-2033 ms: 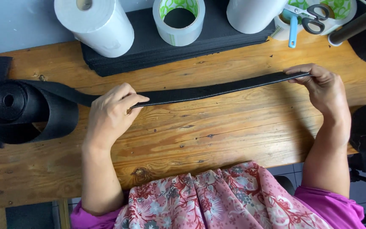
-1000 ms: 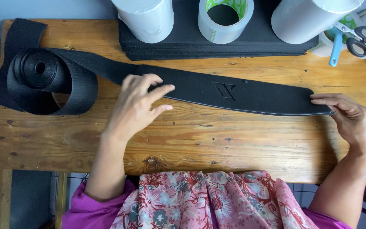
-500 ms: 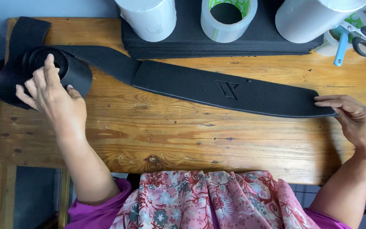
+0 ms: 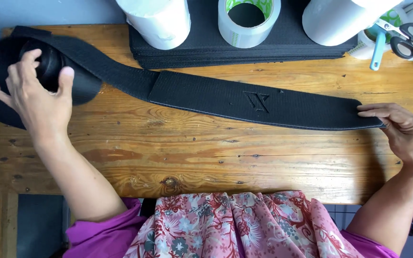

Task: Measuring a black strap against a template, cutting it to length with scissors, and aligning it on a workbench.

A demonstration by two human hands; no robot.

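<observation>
— Where was the strap [image 4: 264, 102] when you looked?

— Flat on the wooden surface [image 4: 192, 157], its long axis running side to side between her hands. The right hand [image 4: 405, 136] was nearer its free end, fingers flat and close together, pinning that tip down just under them.

— And the left hand [image 4: 37, 100]?

— Out at the far end, fingers spread wide over the black roll [image 4: 56, 71] of webbing, cupping it, wrist bent back. Beyond both hands stood white rolls [image 4: 161, 19] and a tape ring [image 4: 248, 19] on a dark stack.
</observation>
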